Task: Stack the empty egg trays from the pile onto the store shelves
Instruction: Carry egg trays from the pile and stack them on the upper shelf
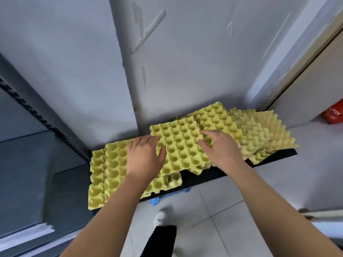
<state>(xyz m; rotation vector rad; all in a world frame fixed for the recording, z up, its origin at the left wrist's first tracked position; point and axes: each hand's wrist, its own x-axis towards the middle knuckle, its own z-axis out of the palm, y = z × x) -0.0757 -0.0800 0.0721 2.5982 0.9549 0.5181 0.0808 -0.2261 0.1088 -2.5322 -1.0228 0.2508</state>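
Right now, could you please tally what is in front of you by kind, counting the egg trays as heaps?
hands: 2
tray heaps: 4
red crate: 1
blue piece: 1
shoe: 1
total: 9

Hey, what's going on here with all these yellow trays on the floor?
A person is leaning over a loose pile of empty yellow egg trays on a black mat by the wall. The left hand grips the left edge of the middle egg tray, and the right hand curls into the cups on its right side. The tray lies on top of the left trays. The upside-down trays sit to the right.
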